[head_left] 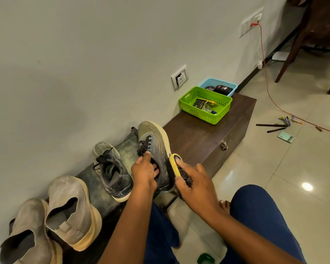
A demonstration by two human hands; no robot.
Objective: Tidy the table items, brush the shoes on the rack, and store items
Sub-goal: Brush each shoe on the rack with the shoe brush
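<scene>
My left hand [144,173] grips a grey laced sneaker [156,147] at its opening and holds it raised, toe pointing up. My right hand [193,182] holds a yellow shoe brush [175,164] against the sneaker's right side. The matching grey sneaker [111,171] lies on the dark low rack [126,144]. Two dusty beige slip-on boots [72,210] stand on the rack at lower left.
A dark wooden chest [210,134] carries a green basket [187,104] of small items and a blue basket [233,86] holding polish tins. Pens and a card [278,126] lie on the tiled floor beside an orange cable [265,73]. Chair legs stand at upper right.
</scene>
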